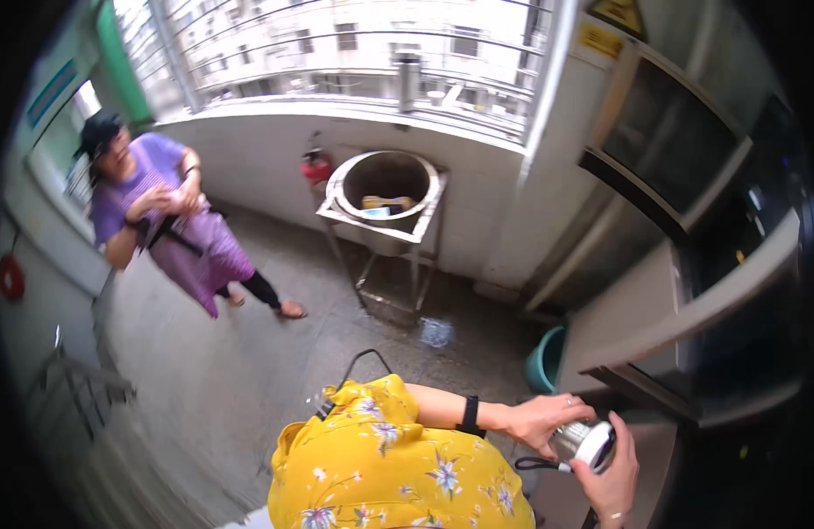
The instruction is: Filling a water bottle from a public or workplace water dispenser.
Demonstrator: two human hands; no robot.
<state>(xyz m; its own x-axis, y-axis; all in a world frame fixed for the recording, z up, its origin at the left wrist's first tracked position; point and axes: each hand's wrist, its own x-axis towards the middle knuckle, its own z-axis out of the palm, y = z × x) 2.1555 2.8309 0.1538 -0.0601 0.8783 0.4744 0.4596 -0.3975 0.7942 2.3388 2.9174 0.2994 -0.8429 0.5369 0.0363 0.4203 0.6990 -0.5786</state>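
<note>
My left hand (548, 420), reaching over from the yellow floral sleeve (376, 406) with a black band at the wrist, is closed on the body of a short white and silvery cylinder (592, 445). From the lower right my right hand (614, 480) grips the cylinder's wide white end, thumb and fingers round the rim. That end has a dark face. A black loop strap (537, 463) hangs beside it. Whether the cylinder is a bottle or some other thing I cannot tell. Both hands hold it above a brown surface at the lower right.
A person (156, 194) in a purple top and checked apron stands at the left, hands together. A metal drum (341, 189) sits on a frame stand by the barred window, near a red extinguisher (316, 166). A green bin (539, 370) and brown cabinet (636, 304) flank my hands.
</note>
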